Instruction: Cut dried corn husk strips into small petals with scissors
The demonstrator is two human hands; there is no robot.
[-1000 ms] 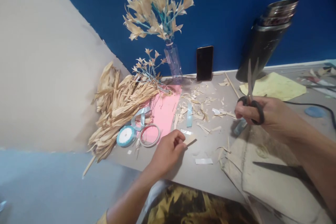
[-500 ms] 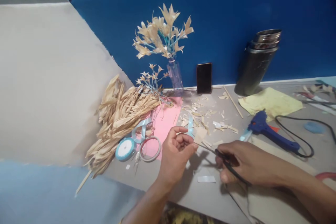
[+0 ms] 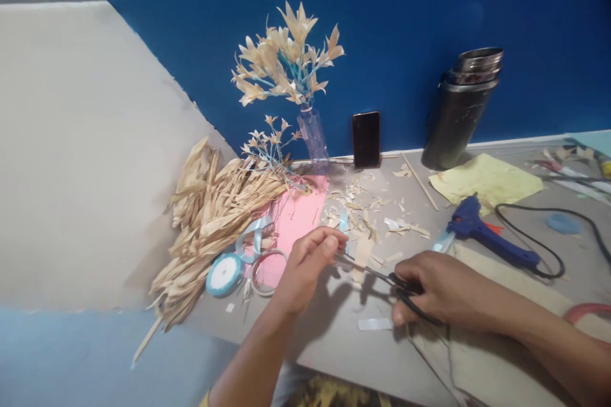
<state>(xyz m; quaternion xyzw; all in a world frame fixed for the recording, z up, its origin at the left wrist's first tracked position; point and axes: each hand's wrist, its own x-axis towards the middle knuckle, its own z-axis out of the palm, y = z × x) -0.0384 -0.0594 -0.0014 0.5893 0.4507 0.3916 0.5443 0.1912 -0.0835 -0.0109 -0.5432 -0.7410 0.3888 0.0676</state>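
Observation:
My right hand (image 3: pixel 427 286) grips the black handles of a pair of scissors (image 3: pixel 379 273), whose blades point left toward my other hand. The thumb and fingers of my left hand (image 3: pixel 315 254) are pinched together close to the blade tips; what they hold is too small to make out. Just beyond the blades shows a pale beige strip of husk (image 3: pixel 363 250); whether it is held or lies on the table I cannot tell. Dry husk scraps (image 3: pixel 363 213) are scattered past it, and a short white strip (image 3: pixel 375 324) lies below the scissors.
Left are a dried husk bundle (image 3: pixel 224 203), a blue ribbon spool (image 3: pixel 224 273), a tape ring (image 3: pixel 258 286) and pink paper (image 3: pixel 300 213). Behind stand husk flowers (image 3: pixel 286 57) in a clear bottle (image 3: pixel 314 137), a phone (image 3: pixel 366 140) and a dark flask (image 3: pixel 453 121). A blue glue gun (image 3: pixel 496 238) lies right.
My left hand has drawn slightly left and up, its thumb now lying along the fingers. The scissors show more of their blades, and more of the beige strip is visible behind them.

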